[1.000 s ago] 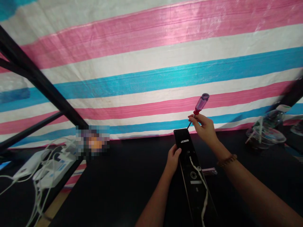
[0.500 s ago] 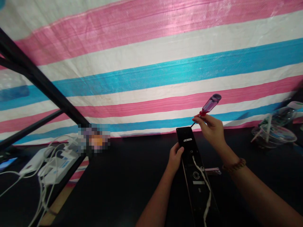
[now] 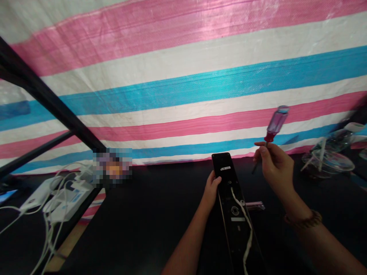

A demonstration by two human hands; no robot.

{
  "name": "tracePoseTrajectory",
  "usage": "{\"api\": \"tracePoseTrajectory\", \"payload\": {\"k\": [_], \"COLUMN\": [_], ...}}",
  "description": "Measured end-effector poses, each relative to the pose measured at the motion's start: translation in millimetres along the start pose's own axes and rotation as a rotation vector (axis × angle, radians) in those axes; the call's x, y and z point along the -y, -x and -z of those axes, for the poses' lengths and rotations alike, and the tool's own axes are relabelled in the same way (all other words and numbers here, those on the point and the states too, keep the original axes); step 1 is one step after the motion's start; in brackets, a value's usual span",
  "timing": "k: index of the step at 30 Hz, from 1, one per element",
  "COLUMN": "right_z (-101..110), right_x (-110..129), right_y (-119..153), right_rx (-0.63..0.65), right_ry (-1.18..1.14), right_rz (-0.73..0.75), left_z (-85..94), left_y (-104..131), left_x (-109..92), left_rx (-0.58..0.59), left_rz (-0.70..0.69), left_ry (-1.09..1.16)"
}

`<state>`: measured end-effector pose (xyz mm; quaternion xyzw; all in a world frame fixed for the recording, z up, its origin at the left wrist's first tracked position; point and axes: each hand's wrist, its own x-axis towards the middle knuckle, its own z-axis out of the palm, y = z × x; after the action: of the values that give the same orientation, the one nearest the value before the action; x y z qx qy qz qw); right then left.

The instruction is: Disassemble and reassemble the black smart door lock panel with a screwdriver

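Observation:
A long black panel (image 3: 226,175) lies on the black table, pointing away from me, with a whitish cable (image 3: 247,217) running down its face. My left hand (image 3: 210,193) grips the panel's left edge near the far end, thumb on top. To the right of the panel, my right hand (image 3: 276,164) is raised and closed around the shaft of a screwdriver (image 3: 276,122). Its clear purplish handle with a red collar points up, and its tip hangs free of the panel. A small pinkish clear item (image 3: 256,206) lies just right of the panel.
At the left are white power strips (image 3: 67,200) with tangled white cords, beside a black metal frame (image 3: 57,103). Clear plastic containers (image 3: 332,162) stand at the right. A striped plastic sheet (image 3: 183,88) hangs behind the table (image 3: 137,229).
My right hand has moved right, carrying the screwdriver away from the panel's far end. My left hand keeps its hold on the panel.

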<state>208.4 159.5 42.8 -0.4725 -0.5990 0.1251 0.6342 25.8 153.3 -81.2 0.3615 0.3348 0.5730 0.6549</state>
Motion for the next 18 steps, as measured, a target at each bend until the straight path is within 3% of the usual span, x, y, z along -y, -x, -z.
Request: {"api": "tracePoseTrajectory", "payload": {"k": [8, 11, 14, 18], "right_z": [34.7, 39.1, 39.9, 40.1], "right_x": [-103.7, -123.3, -136.1, -144.7], "right_y": [53.7, 67.5, 74.6, 75.9], "right_rx": [0.429, 0.529, 0.537, 0.564], "right_ry": [0.466, 0.544, 0.606, 0.647], "right_rz": [-0.162, -0.199, -0.175, -0.190], "left_z": [-29.4, -30.2, -28.2, -27.7], "left_y": [22.2, 25.6, 24.1, 20.8], "left_x": [-6.9, -7.7, -5.7, -4.6], "left_rx": [0.061, 0.084, 0.147, 0.149], "left_rz": [0.204, 0.331, 0.467, 0.505], "left_ry": [0.345, 0.418, 0.476, 0.510]}}
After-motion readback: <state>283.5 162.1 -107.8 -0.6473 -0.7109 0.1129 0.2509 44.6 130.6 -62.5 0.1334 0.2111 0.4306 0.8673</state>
